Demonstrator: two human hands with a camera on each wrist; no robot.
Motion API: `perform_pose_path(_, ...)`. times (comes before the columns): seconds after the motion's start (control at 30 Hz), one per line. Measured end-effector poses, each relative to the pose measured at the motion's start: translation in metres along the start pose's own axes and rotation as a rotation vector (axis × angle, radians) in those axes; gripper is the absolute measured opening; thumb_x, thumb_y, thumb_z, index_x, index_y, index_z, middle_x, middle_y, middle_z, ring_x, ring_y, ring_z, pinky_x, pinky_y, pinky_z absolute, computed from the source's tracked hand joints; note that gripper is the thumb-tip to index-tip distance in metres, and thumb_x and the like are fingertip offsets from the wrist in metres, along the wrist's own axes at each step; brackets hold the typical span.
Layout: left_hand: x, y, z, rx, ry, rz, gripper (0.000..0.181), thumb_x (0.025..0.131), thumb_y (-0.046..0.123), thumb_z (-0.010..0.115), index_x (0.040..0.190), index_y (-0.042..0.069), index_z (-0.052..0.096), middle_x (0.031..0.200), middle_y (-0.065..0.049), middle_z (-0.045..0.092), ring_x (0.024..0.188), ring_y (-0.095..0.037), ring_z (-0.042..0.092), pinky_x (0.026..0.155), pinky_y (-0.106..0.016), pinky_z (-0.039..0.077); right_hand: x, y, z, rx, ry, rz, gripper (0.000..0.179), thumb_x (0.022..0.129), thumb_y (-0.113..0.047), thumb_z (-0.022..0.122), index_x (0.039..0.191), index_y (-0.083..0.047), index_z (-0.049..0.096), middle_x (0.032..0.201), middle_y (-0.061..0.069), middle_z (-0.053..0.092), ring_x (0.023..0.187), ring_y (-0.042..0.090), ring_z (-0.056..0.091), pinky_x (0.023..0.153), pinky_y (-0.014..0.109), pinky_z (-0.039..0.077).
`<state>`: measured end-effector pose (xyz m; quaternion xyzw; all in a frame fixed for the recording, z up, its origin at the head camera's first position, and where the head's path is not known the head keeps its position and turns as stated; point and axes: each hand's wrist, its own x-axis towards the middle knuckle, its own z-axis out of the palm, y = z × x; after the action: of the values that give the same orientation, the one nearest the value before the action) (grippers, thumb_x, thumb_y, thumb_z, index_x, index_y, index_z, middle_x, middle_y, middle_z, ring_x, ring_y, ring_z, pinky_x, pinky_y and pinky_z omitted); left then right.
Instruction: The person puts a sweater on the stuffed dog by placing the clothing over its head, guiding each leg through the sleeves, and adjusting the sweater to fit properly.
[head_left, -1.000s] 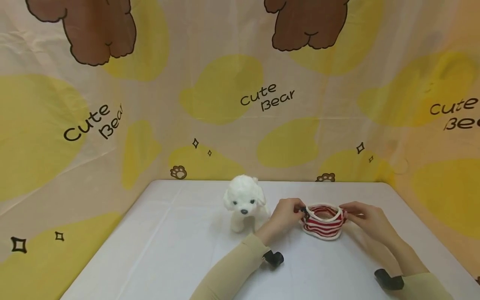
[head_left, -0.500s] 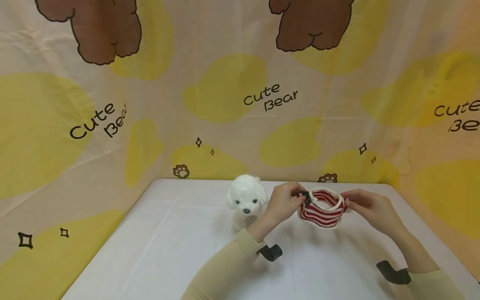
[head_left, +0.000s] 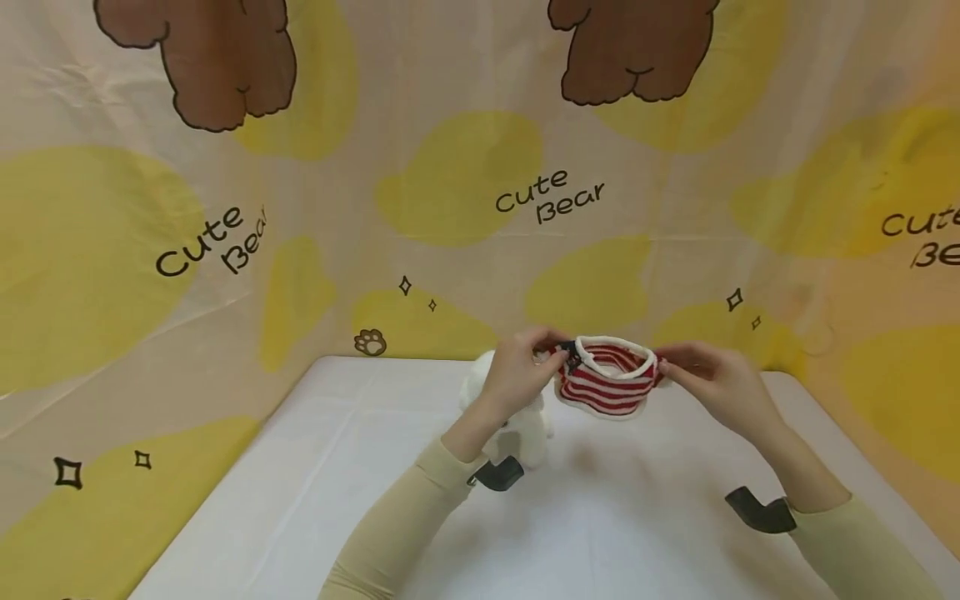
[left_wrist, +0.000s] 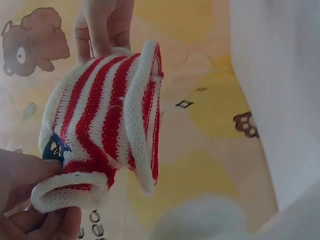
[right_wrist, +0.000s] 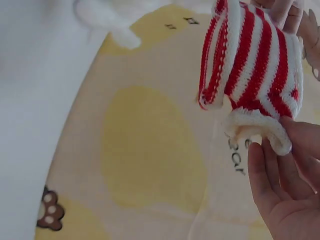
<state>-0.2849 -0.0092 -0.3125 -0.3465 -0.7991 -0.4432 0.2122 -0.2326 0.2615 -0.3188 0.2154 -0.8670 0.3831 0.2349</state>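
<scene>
A small knitted sweater (head_left: 606, 385), striped red and white with white trim and a dark blue patch, hangs above the table between both hands. My left hand (head_left: 517, 372) pinches its left side by the blue patch; in the left wrist view the fingers hold it at a white-cuffed sleeve (left_wrist: 70, 192). The right hand (head_left: 720, 385) pinches the opposite side, thumb and fingers at the other sleeve (right_wrist: 257, 125) in the right wrist view. The round neck opening faces up. Behind the left hand stands a white plush dog (head_left: 531, 433), its face mostly hidden by that hand.
A white-covered table (head_left: 300, 500) spreads below the arms. Behind it hangs a yellow and beige cloth backdrop (head_left: 450, 275) printed with bears and lettering. Black wrist mounts (head_left: 759, 510) sit at both sleeves.
Both hands have lifted the sweater from the table and carried it leftward. The left hand now overlaps the plush dog's head, which was in plain sight before.
</scene>
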Motion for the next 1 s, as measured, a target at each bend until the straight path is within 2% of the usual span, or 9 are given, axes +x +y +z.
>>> perform_pose_path(0.2,0.002,-0.005,-0.032,0.068,0.085,0.026,0.012,0.086,0.009,0.067,0.098,0.008,0.07,0.091,-0.003,0.07,0.082,-0.012,0.063,0.071,-0.022,0.051,0.024,-0.019,0.013,0.021,0.061,-0.022,0.023,0.087,-0.013,0.067,0.109,-0.006,0.068,0.099,0.012,0.071,0.08,-0.004,0.065,0.07,0.008,0.048)
perform_pose_path(0.3,0.002,-0.008,-0.047,0.091,0.12,0.017,0.013,0.086,0.009,0.067,0.099,0.008,0.07,0.091,-0.003,0.07,0.081,-0.012,0.063,0.072,-0.025,0.05,0.037,-0.027,0.021,0.02,0.089,-0.048,0.022,0.087,-0.015,0.068,0.107,-0.005,0.069,0.099,0.012,0.071,0.081,-0.007,0.063,0.07,0.007,0.048)
perform_pose_path(0.4,0.0,-0.012,-0.06,0.108,0.139,0.0,0.013,0.087,0.01,0.067,0.099,0.009,0.071,0.091,-0.002,0.07,0.081,-0.012,0.062,0.071,-0.028,0.05,0.048,-0.032,0.032,0.05,0.1,-0.075,0.021,0.087,-0.013,0.068,0.105,-0.003,0.069,0.098,0.013,0.071,0.082,0.003,0.067,0.071,0.007,0.048)
perform_pose_path(0.53,-0.003,-0.017,-0.076,0.133,0.172,-0.012,0.012,0.087,0.01,0.067,0.098,0.009,0.071,0.091,-0.002,0.071,0.082,-0.013,0.062,0.071,-0.03,0.049,0.061,-0.038,0.048,0.134,0.093,-0.089,0.021,0.086,-0.01,0.068,0.105,0.0,0.068,0.099,0.017,0.071,0.086,0.023,0.069,0.073,0.008,0.048)
perform_pose_path(0.6,-0.005,-0.019,-0.084,0.139,0.189,-0.015,0.012,0.087,0.01,0.067,0.098,0.008,0.071,0.091,-0.003,0.07,0.083,-0.014,0.062,0.071,-0.03,0.049,0.066,-0.041,0.056,0.16,0.095,-0.091,0.021,0.086,-0.009,0.068,0.105,0.002,0.068,0.1,0.018,0.07,0.087,0.028,0.068,0.074,0.009,0.049)
perform_pose_path(0.73,-0.008,-0.025,-0.096,0.154,0.201,-0.016,0.012,0.087,0.009,0.067,0.098,0.007,0.071,0.092,-0.005,0.07,0.083,-0.015,0.062,0.073,-0.032,0.05,0.074,-0.046,0.072,0.159,0.099,-0.101,0.021,0.086,-0.009,0.068,0.105,0.001,0.068,0.1,0.016,0.07,0.086,0.026,0.068,0.074,0.011,0.05)
perform_pose_path(1.0,-0.02,-0.048,-0.106,0.205,0.202,-0.05,0.011,0.087,0.01,0.067,0.096,0.007,0.071,0.09,-0.005,0.07,0.082,-0.016,0.062,0.071,-0.035,0.052,0.082,-0.048,0.101,0.135,0.078,-0.099,0.019,0.086,-0.01,0.068,0.103,-0.001,0.069,0.097,0.013,0.071,0.086,0.024,0.068,0.076,0.034,0.056)
